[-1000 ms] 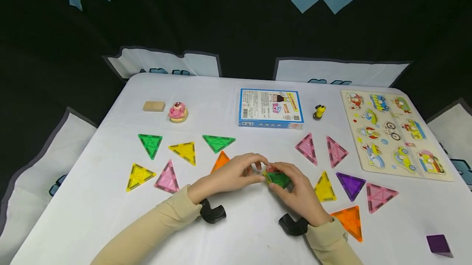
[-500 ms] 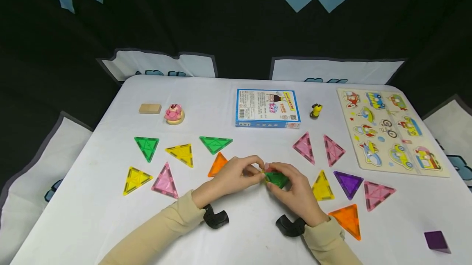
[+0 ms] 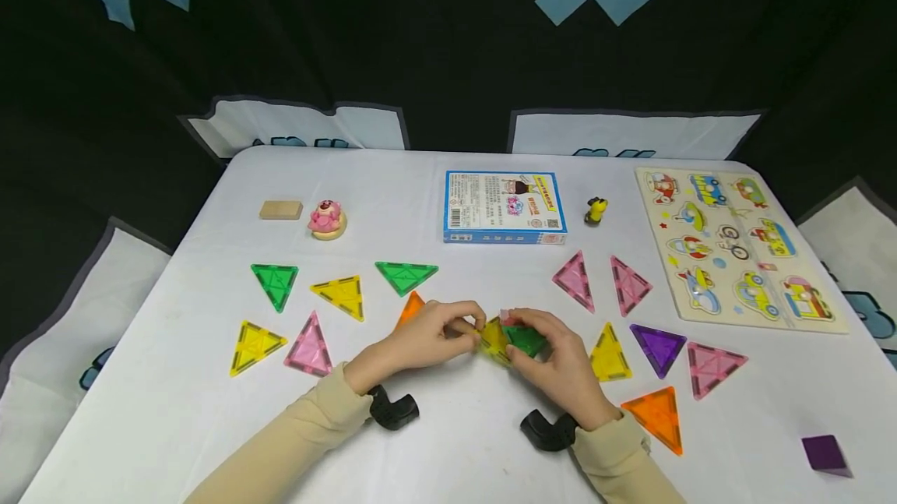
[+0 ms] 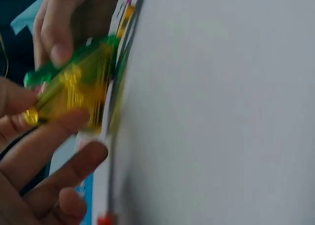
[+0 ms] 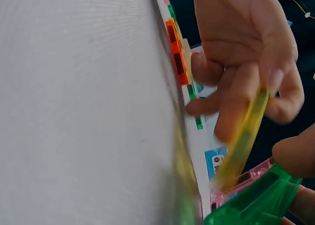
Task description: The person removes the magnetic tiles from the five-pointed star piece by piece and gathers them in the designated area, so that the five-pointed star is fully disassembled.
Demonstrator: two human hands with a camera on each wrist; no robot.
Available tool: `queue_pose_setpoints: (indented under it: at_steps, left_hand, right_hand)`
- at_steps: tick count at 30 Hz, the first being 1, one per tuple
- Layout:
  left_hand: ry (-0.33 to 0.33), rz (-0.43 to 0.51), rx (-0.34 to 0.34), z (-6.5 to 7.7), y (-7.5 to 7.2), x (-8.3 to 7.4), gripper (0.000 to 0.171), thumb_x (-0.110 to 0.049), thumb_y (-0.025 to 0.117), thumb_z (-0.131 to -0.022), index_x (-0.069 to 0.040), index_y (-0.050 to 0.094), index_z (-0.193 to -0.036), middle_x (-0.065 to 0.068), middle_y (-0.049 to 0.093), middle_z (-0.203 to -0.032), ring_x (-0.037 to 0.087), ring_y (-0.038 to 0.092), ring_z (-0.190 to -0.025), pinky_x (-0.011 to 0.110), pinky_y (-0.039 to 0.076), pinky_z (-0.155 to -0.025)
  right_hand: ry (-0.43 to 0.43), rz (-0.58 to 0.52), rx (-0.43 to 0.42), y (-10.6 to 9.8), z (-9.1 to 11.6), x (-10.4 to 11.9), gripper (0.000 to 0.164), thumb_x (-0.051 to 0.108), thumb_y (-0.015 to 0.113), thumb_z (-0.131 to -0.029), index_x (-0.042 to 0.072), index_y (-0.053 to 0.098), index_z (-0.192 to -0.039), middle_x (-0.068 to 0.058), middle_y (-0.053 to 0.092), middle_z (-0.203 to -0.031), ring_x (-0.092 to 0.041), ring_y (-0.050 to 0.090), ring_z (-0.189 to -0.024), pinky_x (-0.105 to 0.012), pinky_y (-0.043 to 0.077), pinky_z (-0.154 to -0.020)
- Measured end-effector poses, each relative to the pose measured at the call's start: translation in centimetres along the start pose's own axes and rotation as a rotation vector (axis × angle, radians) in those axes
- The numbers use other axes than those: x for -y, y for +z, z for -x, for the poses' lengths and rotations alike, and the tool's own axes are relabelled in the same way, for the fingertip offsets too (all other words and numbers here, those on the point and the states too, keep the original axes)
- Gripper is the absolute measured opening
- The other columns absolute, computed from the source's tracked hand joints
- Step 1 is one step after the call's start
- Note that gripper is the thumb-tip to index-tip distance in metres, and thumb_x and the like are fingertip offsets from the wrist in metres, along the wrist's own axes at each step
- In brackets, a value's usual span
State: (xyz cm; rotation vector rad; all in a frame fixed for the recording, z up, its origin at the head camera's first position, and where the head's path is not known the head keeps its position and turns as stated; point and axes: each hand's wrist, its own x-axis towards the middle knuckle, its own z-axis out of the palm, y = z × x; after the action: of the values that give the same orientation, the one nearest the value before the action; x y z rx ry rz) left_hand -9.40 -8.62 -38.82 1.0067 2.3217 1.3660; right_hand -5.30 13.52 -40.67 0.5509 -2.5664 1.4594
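Note:
My left hand pinches one corner of a yellow triangular magnetic tile between thumb and forefinger. In the left wrist view its other fingers spread out beneath. My right hand grips a green triangular magnetic tile, and a pink magnetic tile stands behind the green one in the right wrist view. The yellow tile slants beside the green and pink ones, a gap showing along part of its length. Both hands are just above the white table, palms facing each other.
Loose triangular tiles lie on both sides, among them an orange tile by the right wrist and a pink tile left. Behind are a blue-edged box, pink figurine, wooden block, yellow figurine and puzzle board.
My left hand has drawn left with the yellow tile, which now shows more of its face beside the green tile. The right hand keeps its grip. The head view has shifted slightly.

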Motion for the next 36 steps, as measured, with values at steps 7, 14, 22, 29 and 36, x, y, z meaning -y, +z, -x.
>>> queue_pose_setpoints:
  at_steps: [7,14,22,29,36]
  left_hand:
    - [-0.122,-0.013,-0.097,1.8,-4.8,0.1,0.011,-0.004,0.057,-0.085,-0.011,0.056,-0.094,0.004,0.069,-0.081,0.008,0.038,-0.048,0.022,0.031,-0.049]
    - [-0.177,-0.126,-0.03,-2.6,-5.1,1.2,0.01,-0.009,0.053,-0.089,-0.014,0.053,-0.098,0.006,0.064,-0.105,0.007,0.045,-0.054,0.023,0.033,-0.049]
    - [-0.205,-0.306,-0.044,-5.2,-2.8,1.8,0.019,-0.013,0.057,-0.089,-0.009,0.058,-0.108,0.005,0.063,-0.101,0.014,0.051,-0.071,0.026,0.042,-0.064]
    - [-0.338,-0.21,-0.053,-2.9,-1.9,-1.5,0.028,-0.029,0.051,-0.093,-0.006,0.054,-0.109,0.003,0.064,-0.075,0.017,0.055,-0.058,0.028,0.044,-0.056]
    - [-0.421,0.211,0.105,-1.7,0.8,-1.9,0.038,-0.027,0.047,-0.095,0.0,0.041,-0.121,0.008,0.061,-0.067,0.018,0.049,-0.043,0.023,0.035,-0.042]
  right_hand:
    - [0.026,0.042,0.026,0.2,0.1,0.3,0.043,0.007,0.072,-0.073,0.011,0.061,-0.115,-0.002,0.058,-0.115,-0.016,0.053,-0.105,-0.038,0.044,-0.087]
    - [0.062,0.045,0.08,0.3,0.2,0.6,0.047,0.006,0.073,-0.073,0.012,0.06,-0.117,-0.002,0.058,-0.115,-0.017,0.052,-0.104,-0.038,0.045,-0.086]
    - [0.06,0.049,0.15,0.7,0.7,0.8,0.053,0.009,0.075,-0.072,0.015,0.056,-0.121,0.0,0.055,-0.119,-0.017,0.051,-0.106,-0.04,0.043,-0.087]
    - [0.035,0.055,0.169,0.3,0.4,0.9,0.055,0.011,0.074,-0.073,0.016,0.053,-0.124,-0.001,0.053,-0.12,-0.016,0.05,-0.105,-0.041,0.043,-0.088]
    - [0.011,0.025,0.192,0.1,0.3,0.8,0.059,0.012,0.074,-0.073,0.013,0.049,-0.126,-0.002,0.051,-0.122,-0.015,0.048,-0.106,-0.041,0.042,-0.088]
